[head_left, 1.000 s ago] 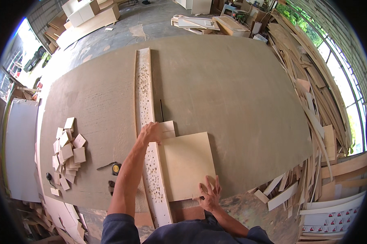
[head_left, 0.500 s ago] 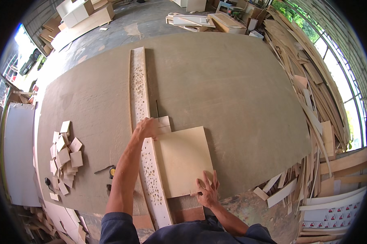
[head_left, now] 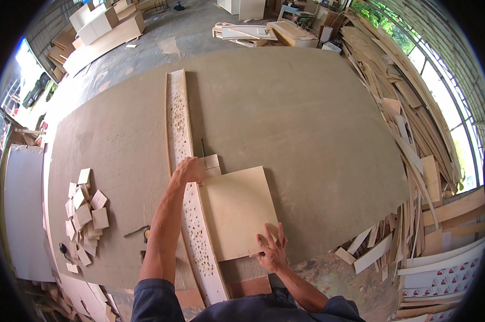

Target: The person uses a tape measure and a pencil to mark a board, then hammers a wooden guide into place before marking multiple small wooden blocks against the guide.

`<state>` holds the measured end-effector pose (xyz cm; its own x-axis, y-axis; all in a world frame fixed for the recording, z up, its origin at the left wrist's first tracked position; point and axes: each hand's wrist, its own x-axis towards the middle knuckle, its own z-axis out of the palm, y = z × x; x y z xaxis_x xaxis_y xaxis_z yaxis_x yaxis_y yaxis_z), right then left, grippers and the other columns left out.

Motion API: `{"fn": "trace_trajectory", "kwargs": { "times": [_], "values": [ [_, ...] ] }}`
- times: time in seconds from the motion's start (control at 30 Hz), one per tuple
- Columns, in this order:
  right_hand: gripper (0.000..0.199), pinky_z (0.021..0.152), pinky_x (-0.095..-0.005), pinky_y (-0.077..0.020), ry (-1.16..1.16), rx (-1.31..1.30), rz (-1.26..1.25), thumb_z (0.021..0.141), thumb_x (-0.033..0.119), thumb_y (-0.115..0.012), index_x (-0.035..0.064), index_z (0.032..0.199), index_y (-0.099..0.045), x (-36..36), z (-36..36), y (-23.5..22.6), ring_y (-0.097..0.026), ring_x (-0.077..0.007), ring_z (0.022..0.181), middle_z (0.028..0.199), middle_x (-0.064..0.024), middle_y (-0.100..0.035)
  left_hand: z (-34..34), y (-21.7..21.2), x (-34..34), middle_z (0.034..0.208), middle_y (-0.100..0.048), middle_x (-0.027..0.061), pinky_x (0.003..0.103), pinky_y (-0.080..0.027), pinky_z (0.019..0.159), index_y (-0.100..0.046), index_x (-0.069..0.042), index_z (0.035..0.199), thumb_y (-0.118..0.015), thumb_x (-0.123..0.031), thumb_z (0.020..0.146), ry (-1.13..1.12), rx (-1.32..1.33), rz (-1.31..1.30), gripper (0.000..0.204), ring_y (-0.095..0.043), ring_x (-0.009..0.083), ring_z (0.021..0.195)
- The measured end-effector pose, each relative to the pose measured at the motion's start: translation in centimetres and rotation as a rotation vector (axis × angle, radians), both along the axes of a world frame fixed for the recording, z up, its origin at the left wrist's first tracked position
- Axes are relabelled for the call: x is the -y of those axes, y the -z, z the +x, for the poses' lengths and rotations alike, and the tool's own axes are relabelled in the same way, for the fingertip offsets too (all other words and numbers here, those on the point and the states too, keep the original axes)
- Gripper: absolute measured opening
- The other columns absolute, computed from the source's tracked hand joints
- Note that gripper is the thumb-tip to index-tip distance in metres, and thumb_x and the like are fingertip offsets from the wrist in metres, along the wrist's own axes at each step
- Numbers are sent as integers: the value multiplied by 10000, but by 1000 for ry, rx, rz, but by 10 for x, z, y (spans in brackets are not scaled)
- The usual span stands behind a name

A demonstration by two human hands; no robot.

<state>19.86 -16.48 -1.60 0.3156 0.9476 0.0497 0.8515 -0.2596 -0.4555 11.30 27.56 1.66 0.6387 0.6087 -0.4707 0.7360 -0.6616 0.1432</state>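
My right hand (head_left: 273, 253) rests on the near right corner of a square plywood panel (head_left: 237, 209), its fingers spread over the top and its thumb by the near edge. My left hand (head_left: 190, 170) is closed at the panel's far left corner, beside a long white strip (head_left: 179, 118) with thin wooden edges and many dark specks. Small pale wooden pieces (head_left: 212, 164) stick out from under the left hand, against the panel's far edge. The left fingertips are partly hidden, so what they grip is unclear. A thin dark rod (head_left: 203, 147) stands beyond these pieces.
A large brown board (head_left: 307, 118) forms the work surface. On its left lies a heap of small wooden squares (head_left: 84, 213), with a tape measure (head_left: 146, 234) beside my left forearm. Offcuts (head_left: 374, 249) and stacked wood strips (head_left: 401, 80) line the right side.
The view has shifted slightly, so the scene sits a little lower and further left. Both hands keep their places on the panel and the strip.
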Motion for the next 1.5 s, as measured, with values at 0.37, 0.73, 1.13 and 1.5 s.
{"fn": "trace_trajectory", "kwargs": {
  "times": [0.37, 0.73, 1.13, 1.5],
  "values": [
    [697, 1093, -669, -266, -3, 11, 21, 671, 437, -872, 124, 1268, -692, -4, 4, 3, -110, -539, 1485, 1640, -133, -268, 6, -5, -3, 1116, -699, 199, 447, -539, 935, -619, 3, 1221, -973, -403, 481, 7, -32, -23, 915, -659, 366, 1088],
    [699, 1115, -649, -267, 7, 24, 19, 674, 449, -866, 138, 1273, -683, 1, 6, 0, -116, -539, 1480, 1633, -123, -275, 18, -25, 12, 1056, -720, 176, 435, -555, 906, -697, -13, 1089, -965, -414, 517, 74, -61, -20, 748, -676, 347, 1051],
    [722, 1104, -656, -262, 8, 1, 53, 648, 415, -884, 144, 1285, -679, -1, 4, 6, -116, -542, 1479, 1637, -129, -270, 9, -10, 4, 989, -754, 131, 403, -578, 865, -783, -70, 986, -944, -425, 562, 101, -36, 52, 575, -711, 307, 989],
    [692, 1103, -654, -257, 28, -10, 47, 665, 436, -877, 154, 1270, -696, 31, -7, 9, -115, -519, 1491, 1630, -117, -303, 6, 15, 20, 975, -756, 112, 400, -577, 854, -791, -101, 960, -954, -397, 543, 144, -80, -40, 537, -710, 310, 973]
  ]
}}
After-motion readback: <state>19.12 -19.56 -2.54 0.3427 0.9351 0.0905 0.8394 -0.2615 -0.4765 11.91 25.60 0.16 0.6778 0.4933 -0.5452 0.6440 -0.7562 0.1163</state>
